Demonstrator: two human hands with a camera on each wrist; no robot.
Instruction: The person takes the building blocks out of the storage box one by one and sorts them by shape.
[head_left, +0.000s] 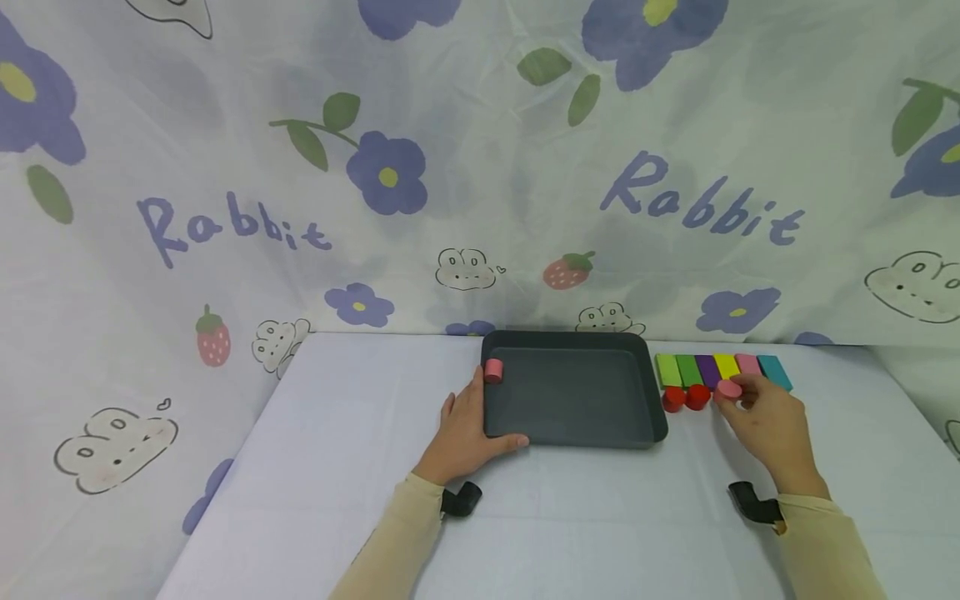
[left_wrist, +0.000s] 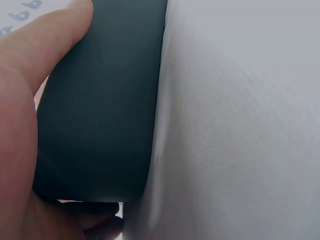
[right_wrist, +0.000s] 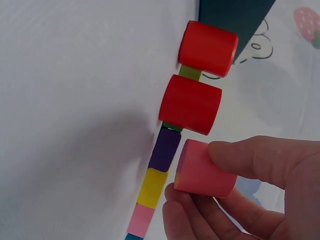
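A dark grey tray [head_left: 573,442] lies on the white table, with a pink cylinder [head_left: 493,371] inside by its left wall. My left hand [head_left: 461,433] rests against the tray's near left corner, fingers extended along the left side and thumb along the front wall. In the right wrist view, my right hand [right_wrist: 255,180] pinches another pink cylinder [right_wrist: 205,170] between thumb and fingers. Left of that hand, two red cylinders [head_left: 674,399] [head_left: 697,397] stand side by side, just right of the tray.
Behind the red cylinders, a row of coloured blocks lies side by side: light green [head_left: 668,370], green [head_left: 687,370], purple [head_left: 707,371], yellow [head_left: 727,366], pink [head_left: 747,365] and blue [head_left: 775,372]. A patterned cloth [head_left: 465,200] hangs behind the table.
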